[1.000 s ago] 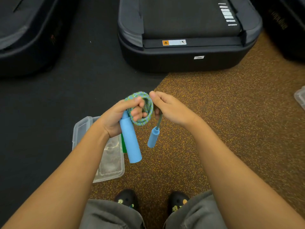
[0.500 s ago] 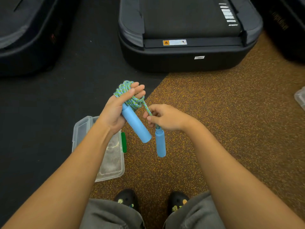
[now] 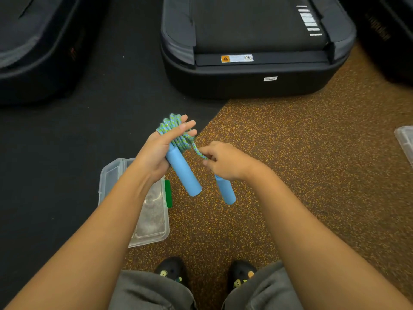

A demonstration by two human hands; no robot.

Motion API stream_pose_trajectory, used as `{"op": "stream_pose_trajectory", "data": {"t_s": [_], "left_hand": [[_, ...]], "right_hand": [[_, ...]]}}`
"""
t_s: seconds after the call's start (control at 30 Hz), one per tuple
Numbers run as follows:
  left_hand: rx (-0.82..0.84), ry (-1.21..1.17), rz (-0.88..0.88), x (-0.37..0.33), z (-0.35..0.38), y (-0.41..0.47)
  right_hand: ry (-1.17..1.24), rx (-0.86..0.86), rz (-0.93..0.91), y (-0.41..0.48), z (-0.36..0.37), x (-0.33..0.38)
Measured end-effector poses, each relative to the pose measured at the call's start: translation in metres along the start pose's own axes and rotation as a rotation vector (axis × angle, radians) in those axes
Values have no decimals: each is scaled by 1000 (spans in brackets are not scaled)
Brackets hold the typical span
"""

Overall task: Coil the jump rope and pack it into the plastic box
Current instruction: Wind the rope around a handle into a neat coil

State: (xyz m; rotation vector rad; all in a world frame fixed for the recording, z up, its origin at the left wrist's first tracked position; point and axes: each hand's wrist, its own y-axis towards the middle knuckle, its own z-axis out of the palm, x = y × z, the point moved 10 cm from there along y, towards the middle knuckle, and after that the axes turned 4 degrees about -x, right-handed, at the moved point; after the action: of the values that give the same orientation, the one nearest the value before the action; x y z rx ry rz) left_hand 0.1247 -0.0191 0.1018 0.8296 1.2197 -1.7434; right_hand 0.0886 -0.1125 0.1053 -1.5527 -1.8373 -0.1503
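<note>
The jump rope has a blue-green braided cord [image 3: 171, 126] and two light blue foam handles. My left hand [image 3: 156, 153] holds the coiled cord wound around its fingers, with one handle [image 3: 183, 172] pressed against the palm and pointing down-right. My right hand [image 3: 225, 162] pinches the short free stretch of cord just above the second handle [image 3: 225, 189], which hangs below it. The clear plastic box [image 3: 154, 220] with a green latch [image 3: 168, 193] lies on the floor below my left forearm, which covers part of it.
A black treadmill deck [image 3: 252, 54] stands ahead, another dark machine [image 3: 38, 48] at the far left. The floor is black mat on the left and speckled brown rubber on the right. A clear lid or container edge [image 3: 405, 142] shows at the right. My shoes [image 3: 172, 270] are below.
The coil went from an open loop between both hands to a tight bundle on my left fingers. My right hand dropped lower, keeping the cord taut; the second handle swung right.
</note>
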Motion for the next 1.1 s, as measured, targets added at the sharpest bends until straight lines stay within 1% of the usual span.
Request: {"op": "stream_pose_trajectory", "data": {"t_s": [0.1, 0.23, 0.37, 0.53, 0.63, 0.73, 0.8, 0.93, 1.03, 1.1], "left_hand": [[27, -78, -31, -1, 1, -1], [124, -177, -94, 4, 14, -5], [186, -145, -124, 8, 22, -9], [172, -43, -172, 13, 18, -11], [209, -93, -188, 13, 21, -13], [253, -135, -136, 5, 27, -16], [230, -142, -119, 3, 26, -17], [210, -187, -157, 5, 24, -16], [185, -165, -147, 6, 20, -12], [160, -215, -119, 3, 18, -9]], "right_hand": [[-30, 8, 8, 0, 3, -4], [-81, 18, -10, 0, 9, 3], [-102, -4, -44, 2, 9, 11], [-77, 32, -44, 1, 13, 9], [-37, 43, -42, 2, 13, 8], [-1, 25, -47, 2, 10, 9], [17, 27, -46, 3, 11, 10], [74, 53, -28, 0, 13, 11], [58, 74, -17, -1, 18, 11], [47, 89, -9, -1, 22, 11]]}}
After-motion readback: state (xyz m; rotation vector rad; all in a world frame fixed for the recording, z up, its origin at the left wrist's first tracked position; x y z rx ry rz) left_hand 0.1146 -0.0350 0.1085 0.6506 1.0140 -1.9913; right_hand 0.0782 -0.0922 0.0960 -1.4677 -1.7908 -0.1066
